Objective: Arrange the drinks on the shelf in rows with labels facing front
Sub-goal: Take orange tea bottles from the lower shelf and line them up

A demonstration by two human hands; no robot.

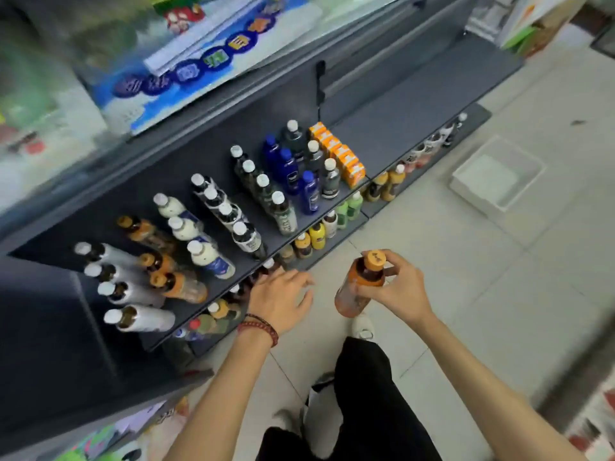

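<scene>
The orange-capped bottle (361,284) hangs over the floor tiles in front of the shelf (416,104). Its long axis is nearly upright, with the cap toward the camera and the base tipped toward 7 o'clock. The right hand (396,287) grasps it, fingers and thumb curled round the neck below the cap. The matching orange-capped row (179,287) lies at 9 o'clock from it. The left hand (281,296) is between them at the shelf's front edge, fingers spread and holding nothing. It is nearer the row, but the right hand carries the bottle and will likely have to travel left.
</scene>
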